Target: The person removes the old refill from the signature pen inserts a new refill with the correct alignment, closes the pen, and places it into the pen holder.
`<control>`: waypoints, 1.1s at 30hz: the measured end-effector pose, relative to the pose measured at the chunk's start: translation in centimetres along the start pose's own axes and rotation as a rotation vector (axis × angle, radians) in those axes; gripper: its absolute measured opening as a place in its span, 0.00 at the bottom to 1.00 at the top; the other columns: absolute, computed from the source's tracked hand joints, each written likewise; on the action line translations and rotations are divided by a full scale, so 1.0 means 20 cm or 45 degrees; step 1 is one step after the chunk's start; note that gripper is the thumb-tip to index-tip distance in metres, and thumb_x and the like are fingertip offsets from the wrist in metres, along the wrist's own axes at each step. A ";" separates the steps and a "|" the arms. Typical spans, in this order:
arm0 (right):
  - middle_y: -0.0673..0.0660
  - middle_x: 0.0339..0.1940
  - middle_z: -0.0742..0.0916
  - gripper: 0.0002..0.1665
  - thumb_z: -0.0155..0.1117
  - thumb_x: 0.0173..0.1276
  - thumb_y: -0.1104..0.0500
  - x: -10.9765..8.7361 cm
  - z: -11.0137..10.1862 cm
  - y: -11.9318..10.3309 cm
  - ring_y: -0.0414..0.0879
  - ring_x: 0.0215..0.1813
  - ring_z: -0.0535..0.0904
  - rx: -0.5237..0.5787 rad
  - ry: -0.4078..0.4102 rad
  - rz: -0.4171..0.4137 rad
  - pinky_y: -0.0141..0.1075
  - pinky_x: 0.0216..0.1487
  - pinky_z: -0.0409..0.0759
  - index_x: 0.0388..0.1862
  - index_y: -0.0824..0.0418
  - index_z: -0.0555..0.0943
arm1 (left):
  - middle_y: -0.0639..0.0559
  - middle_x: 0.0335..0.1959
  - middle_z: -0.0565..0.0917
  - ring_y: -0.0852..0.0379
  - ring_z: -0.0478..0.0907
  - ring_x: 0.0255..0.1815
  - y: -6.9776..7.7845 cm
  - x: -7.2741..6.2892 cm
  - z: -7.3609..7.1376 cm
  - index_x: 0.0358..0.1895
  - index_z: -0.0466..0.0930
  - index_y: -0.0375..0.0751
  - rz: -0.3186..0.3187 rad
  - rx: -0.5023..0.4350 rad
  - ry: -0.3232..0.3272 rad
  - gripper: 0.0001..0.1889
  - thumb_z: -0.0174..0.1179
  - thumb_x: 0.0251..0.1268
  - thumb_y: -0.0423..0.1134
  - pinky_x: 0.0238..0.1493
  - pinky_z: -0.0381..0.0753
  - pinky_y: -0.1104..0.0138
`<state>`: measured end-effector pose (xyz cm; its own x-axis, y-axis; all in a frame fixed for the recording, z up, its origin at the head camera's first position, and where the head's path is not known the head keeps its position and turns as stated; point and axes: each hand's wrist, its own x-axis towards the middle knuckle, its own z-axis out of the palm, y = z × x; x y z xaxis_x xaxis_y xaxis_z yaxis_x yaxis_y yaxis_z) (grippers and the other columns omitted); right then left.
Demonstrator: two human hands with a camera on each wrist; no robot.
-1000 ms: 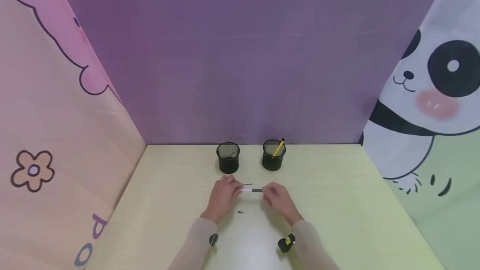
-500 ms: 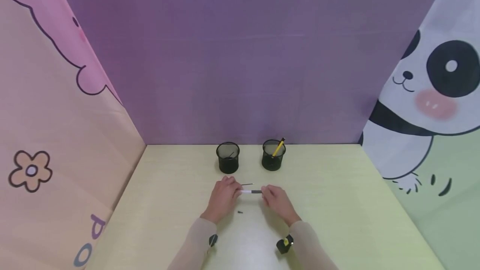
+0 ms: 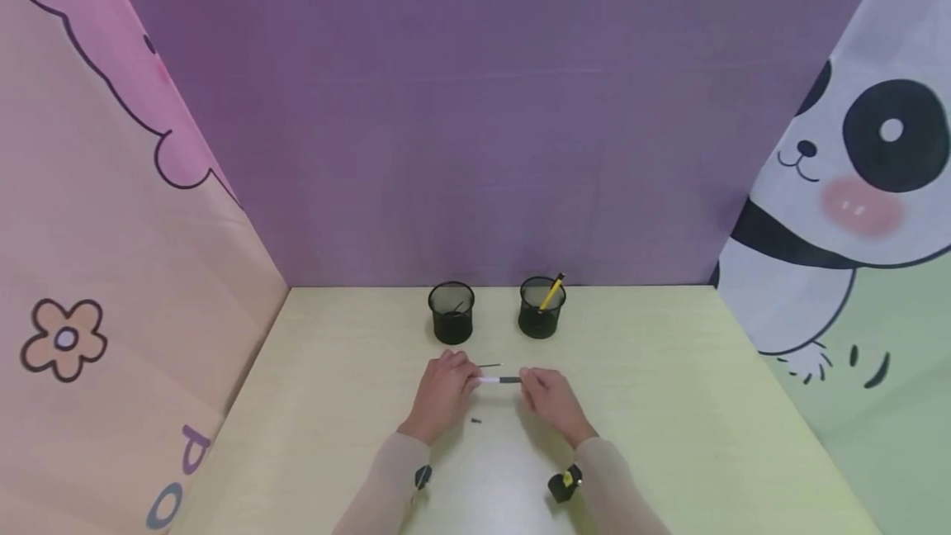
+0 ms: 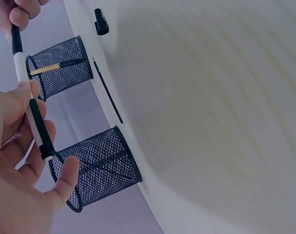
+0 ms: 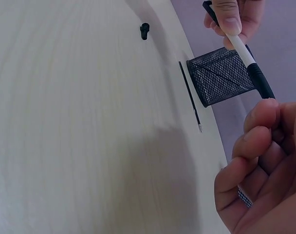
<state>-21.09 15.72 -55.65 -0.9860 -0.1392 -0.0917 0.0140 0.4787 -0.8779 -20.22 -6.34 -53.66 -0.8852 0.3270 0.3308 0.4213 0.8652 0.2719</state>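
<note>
My left hand [image 3: 443,393] grips the white barrel of a pen [image 3: 489,380], near its black clip in the left wrist view. On the other end, the fingers of my right hand [image 3: 553,401] pinch the pen's black grip section [image 5: 257,78]; its tip is hidden in them. The pen is held level above the table, between both hands. Just beyond it a thin dark pen refill [image 5: 190,95] with a pale end lies on the table. Nearer the body lies a small black plastic piece [image 4: 101,23], apart from both hands.
Two black mesh pen holders stand at the back of the pale table [image 3: 334,403]. The left holder [image 3: 452,324] has a thin dark stick inside; the right holder [image 3: 538,322] contains a yellow-and-black pen [image 3: 552,291]. A purple wall [image 3: 475,147] rises behind them.
Both hands keep their hold on the pen. The right hand has shifted very slightly down, and the pen's right end with it. The refill and the small black piece have not moved.
</note>
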 end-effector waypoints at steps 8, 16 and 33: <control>0.49 0.18 0.76 0.25 0.52 0.82 0.48 0.00 0.00 0.00 0.45 0.24 0.69 0.050 -0.001 0.037 0.35 0.29 0.67 0.25 0.59 0.77 | 0.60 0.37 0.83 0.59 0.72 0.40 0.02 0.00 -0.02 0.42 0.89 0.50 -0.030 -0.011 -0.035 0.05 0.65 0.70 0.43 0.48 0.76 0.61; 0.48 0.26 0.83 0.13 0.59 0.77 0.52 -0.02 0.00 -0.02 0.44 0.33 0.75 -0.106 0.059 -0.090 0.38 0.40 0.75 0.36 0.58 0.85 | 0.59 0.38 0.83 0.59 0.72 0.40 0.02 -0.01 -0.05 0.42 0.88 0.49 -0.026 -0.020 -0.049 0.05 0.66 0.70 0.43 0.49 0.76 0.60; 0.46 0.28 0.78 0.07 0.78 0.60 0.51 -0.02 0.06 -0.11 0.43 0.35 0.66 -0.801 0.265 -0.652 0.39 0.42 0.66 0.34 0.50 0.89 | 0.60 0.36 0.81 0.58 0.73 0.41 0.05 0.01 0.00 0.43 0.89 0.52 0.061 0.030 -0.072 0.06 0.64 0.72 0.45 0.51 0.77 0.58</control>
<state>-20.44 13.68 -54.28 -0.8565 -0.3383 0.3900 -0.4788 0.8029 -0.3551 -19.97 -5.38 -53.42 -0.8743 0.3886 0.2908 0.4591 0.8566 0.2355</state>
